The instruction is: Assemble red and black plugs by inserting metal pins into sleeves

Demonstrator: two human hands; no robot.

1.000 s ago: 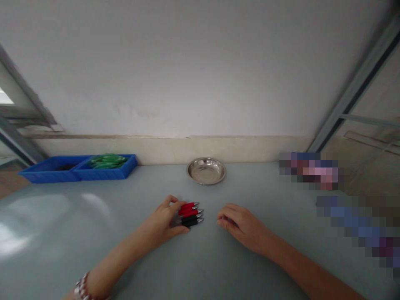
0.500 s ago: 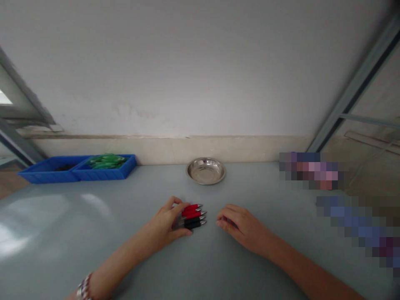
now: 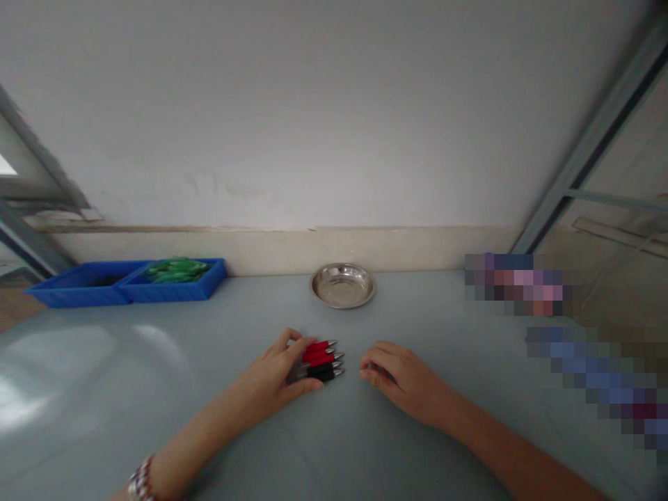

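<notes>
Several pens lie side by side on the table, silver tips toward the right: red pens (image 3: 319, 359) at the far side and black pens (image 3: 323, 374) nearest me. My left hand (image 3: 289, 367) is curved around their left ends, fingers along the far side and thumb against the near black pen. The hand hides the pens' rear parts. A little to the right of the tips, my right hand (image 3: 389, 372) rests on the table with its fingers curled in. Nothing shows in it.
A round metal dish (image 3: 343, 286) stands near the wall, beyond the pens. At the back left are two joined blue trays (image 3: 172, 292); green pieces (image 3: 178, 270) fill the right one, dark pieces the left. Blurred-out patches (image 3: 516, 282) cover the right side.
My left thumb has moved slightly in and up, onto the near black pen. The right hand and the pens look nearly the same.
</notes>
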